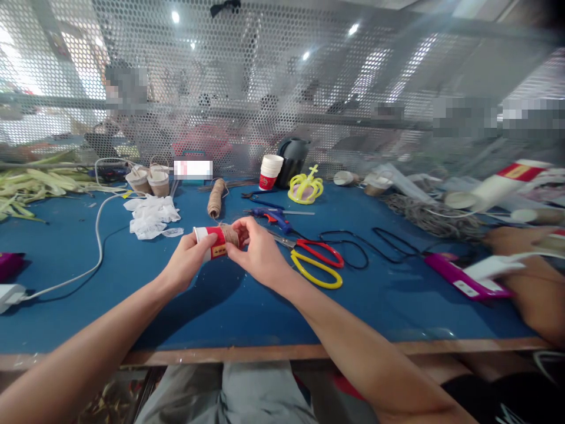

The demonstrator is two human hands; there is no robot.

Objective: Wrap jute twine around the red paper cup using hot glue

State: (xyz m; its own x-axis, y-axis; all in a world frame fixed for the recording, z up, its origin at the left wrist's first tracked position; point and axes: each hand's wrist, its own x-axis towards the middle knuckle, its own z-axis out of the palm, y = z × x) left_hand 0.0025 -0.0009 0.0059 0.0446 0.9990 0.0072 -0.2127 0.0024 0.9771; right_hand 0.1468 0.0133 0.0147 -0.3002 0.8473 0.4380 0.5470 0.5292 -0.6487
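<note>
A red and white paper cup (pixel 217 251) lies on its side in my left hand (pixel 189 257), whose fingers wrap round its rim end. Brown twine is wound around the cup's other end. My right hand (pixel 256 250) closes on that twine-covered end, thumb below and fingers above. Just behind the cup, a roll of twine (pixel 216 198) lies on the blue table (pixel 247 312), and a strand runs from it toward the cup. To the right of my right hand are scissors (pixel 316 265) with one red and one yellow handle.
Behind my hands are a blue glue gun (pixel 276 218), stacked cups (pixel 270 172), a dark kettle (pixel 293 159) and a yellow crown (pixel 305 187). White gloves (pixel 153 215) and wrapped cups (pixel 159 181) are at left. A purple power strip (pixel 463 280) and another person's arm (pixel 536 282) are at right.
</note>
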